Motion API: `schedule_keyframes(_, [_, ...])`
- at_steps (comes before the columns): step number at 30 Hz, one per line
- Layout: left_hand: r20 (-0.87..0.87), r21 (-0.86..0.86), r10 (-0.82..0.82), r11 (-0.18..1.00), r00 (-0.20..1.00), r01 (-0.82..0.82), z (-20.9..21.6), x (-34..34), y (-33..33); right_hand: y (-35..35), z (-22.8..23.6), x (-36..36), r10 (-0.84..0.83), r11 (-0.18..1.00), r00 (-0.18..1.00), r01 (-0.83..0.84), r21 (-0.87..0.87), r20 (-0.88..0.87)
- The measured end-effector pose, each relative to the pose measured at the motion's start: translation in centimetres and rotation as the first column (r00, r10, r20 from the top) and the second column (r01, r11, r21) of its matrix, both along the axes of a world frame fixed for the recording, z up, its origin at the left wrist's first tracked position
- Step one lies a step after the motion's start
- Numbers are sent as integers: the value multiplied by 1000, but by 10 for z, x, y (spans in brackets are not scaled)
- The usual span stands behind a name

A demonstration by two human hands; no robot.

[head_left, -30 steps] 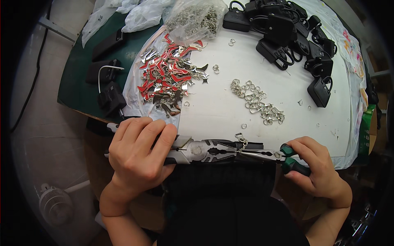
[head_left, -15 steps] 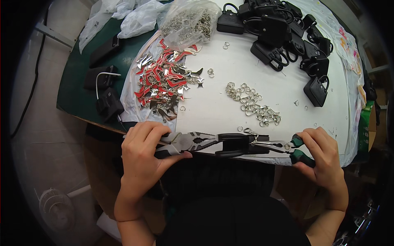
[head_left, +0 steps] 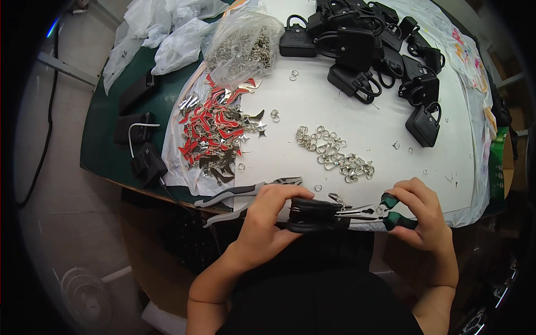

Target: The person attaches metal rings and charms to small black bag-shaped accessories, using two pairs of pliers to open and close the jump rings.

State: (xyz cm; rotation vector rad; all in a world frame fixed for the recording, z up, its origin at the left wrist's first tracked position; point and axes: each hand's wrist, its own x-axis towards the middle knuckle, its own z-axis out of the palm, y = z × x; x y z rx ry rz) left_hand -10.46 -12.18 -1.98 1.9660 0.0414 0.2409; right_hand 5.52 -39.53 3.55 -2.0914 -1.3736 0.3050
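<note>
black pouch [head_left: 312,215] held between both hands, pliers [head_left: 379,211] touching.

Two pliers [head_left: 245,196], one clear bag of rings [head_left: 245,47], two hands [head_left: 268,223]

Bare white table [head_left: 290,139] lies open between the pile of red and silver metal charms [head_left: 215,131] and the cluster of silver metal rings [head_left: 332,153]; small black padlock-shaped bags [head_left: 379,50] crowd the far edge.

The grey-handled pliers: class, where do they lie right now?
In the head view, the grey-handled pliers lie at the table's near edge, left of centre, just left of the left hand and below the red charm pile.
</note>
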Motion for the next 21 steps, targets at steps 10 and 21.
schedule_keyframes(10, [54,52,-265,964,963,263,5,46,11,-47,-76,26,-548,794,719,608,-6,426])
schedule_keyframes(21, [-41,54,-415,908,909,416,12,60,21,197,-79,93,-153,967,987,140,211,45])
